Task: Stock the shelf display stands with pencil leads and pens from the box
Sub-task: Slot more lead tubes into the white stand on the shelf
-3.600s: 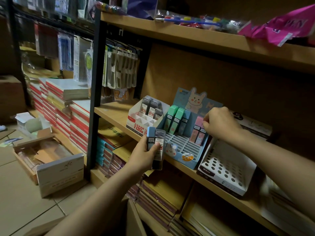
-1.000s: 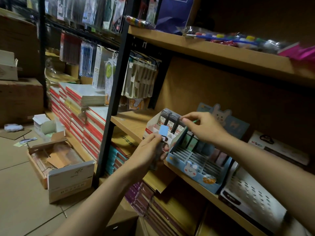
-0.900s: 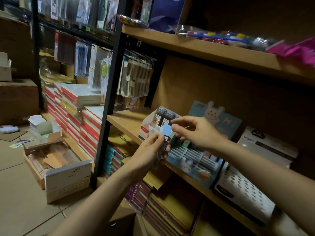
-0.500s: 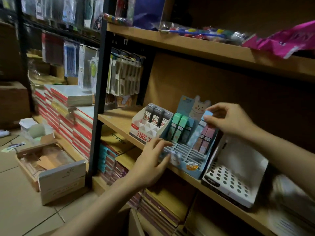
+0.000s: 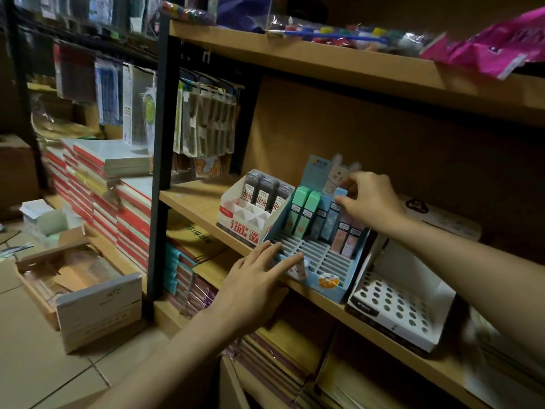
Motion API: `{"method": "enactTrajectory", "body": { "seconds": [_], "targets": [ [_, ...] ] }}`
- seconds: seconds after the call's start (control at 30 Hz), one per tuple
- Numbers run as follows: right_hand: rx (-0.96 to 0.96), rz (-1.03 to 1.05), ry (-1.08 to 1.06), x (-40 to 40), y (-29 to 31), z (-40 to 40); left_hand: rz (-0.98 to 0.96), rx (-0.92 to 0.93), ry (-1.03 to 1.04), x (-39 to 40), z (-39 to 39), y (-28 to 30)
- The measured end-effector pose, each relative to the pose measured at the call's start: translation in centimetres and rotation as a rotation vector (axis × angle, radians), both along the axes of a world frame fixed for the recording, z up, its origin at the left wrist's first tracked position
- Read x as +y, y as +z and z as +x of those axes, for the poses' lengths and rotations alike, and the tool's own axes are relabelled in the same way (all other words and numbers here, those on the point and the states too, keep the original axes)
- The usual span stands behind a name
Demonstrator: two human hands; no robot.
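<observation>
A blue rabbit-print display stand (image 5: 326,283) sits on the wooden shelf (image 5: 194,199), with green, blue and pink lead cases standing in its back row. My right hand (image 5: 368,199) pinches the top of a blue lead case (image 5: 331,215) in that row. My left hand (image 5: 259,278) rests flat, fingers apart, on the stand's front left corner and holds nothing. To the left stands a white and red lead stand (image 5: 246,221) with three grey lead cases (image 5: 265,193). A white pen stand (image 5: 395,302) with round holes sits to the right, without pens.
An open cardboard box (image 5: 85,287) lies on the tiled floor at the left. Stacked notebooks (image 5: 112,187) fill the left side. Hanging packets (image 5: 206,125) sit behind a black post (image 5: 160,149). The upper shelf (image 5: 339,66) overhangs the stands.
My right hand took the blue lead case from my left hand and carried it to the stand's back row. My left hand, now without a case, moved onto the stand's front corner.
</observation>
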State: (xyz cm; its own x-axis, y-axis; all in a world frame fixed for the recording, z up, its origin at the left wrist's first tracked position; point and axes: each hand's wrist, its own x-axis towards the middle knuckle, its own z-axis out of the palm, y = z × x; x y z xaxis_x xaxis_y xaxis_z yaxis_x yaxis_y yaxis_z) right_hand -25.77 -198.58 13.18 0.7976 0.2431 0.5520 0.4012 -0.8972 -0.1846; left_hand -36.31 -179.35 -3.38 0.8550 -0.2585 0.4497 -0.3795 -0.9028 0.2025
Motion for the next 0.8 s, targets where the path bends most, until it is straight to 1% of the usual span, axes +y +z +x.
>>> {"method": "enactTrajectory", "body": {
  "seconds": [0.47, 0.67, 0.8],
  "targets": [
    [0.024, -0.156, -0.023, -0.1, -0.5, -0.2, -0.046, -0.042, -0.012, -0.2, 0.4, -0.3],
    [-0.1, -0.297, -0.102, 0.2, -1.2, -0.1, -0.046, -0.05, -0.018, -0.1, 0.5, -0.4],
    [-0.157, -0.351, -0.147, 0.4, -1.5, -0.4, -0.037, -0.059, -0.01, 0.0, 0.6, -0.6]
  ]
}}
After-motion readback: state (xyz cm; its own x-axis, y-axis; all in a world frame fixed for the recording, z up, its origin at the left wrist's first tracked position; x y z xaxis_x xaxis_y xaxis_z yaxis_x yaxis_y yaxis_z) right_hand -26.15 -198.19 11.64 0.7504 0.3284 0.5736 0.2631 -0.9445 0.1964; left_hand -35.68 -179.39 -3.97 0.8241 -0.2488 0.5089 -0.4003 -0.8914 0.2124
